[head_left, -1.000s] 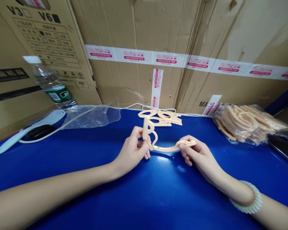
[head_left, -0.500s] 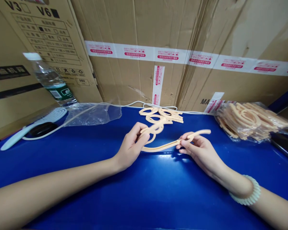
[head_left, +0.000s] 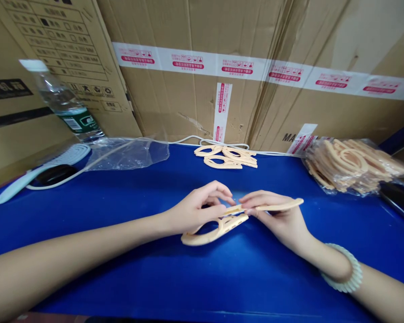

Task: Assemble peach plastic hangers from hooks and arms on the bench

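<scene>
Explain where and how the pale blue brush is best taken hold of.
Best by the handle of the brush, probably from the near left: this slim end points that way, while the broad head lies farther back, near the bottle.

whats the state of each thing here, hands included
Peach piece: held, partly hidden
Left hand: thumb touching it
Right hand: pinching it
Loose pieces: grouped, unbagged
Bagged pieces: piled, in clear plastic
Bottle: capped
Plastic bag: crumpled
Hairbrush: lying down
Bracelet: worn
Cardboard: taped
</scene>
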A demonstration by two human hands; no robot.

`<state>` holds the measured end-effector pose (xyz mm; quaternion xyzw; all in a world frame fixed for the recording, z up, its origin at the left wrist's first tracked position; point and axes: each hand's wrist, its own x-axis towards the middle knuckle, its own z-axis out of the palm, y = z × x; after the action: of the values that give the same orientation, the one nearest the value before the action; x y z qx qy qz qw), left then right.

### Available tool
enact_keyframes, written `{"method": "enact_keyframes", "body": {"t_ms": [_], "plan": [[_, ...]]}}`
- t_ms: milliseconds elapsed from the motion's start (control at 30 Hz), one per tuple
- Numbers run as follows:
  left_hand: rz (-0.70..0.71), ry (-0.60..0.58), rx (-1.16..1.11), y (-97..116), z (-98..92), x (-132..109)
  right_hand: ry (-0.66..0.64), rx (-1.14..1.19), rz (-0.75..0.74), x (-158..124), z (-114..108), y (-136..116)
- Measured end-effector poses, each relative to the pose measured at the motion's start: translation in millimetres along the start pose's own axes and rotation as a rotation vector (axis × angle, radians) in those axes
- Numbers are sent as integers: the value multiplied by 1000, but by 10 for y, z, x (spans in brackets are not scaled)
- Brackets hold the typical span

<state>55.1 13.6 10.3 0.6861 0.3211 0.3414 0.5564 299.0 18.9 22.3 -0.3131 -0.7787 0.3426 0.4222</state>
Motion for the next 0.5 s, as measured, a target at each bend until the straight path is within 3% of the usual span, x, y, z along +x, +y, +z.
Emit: {"method": "enact_keyframes", "body": {"t_ms": [100,500], "plan": [[18,-77,103,-7,39,-4,-76,-97,-135,-15,19,-34],[111,-93,497,41,67,-30,-88,-146,-230,-29,24,1]]}}
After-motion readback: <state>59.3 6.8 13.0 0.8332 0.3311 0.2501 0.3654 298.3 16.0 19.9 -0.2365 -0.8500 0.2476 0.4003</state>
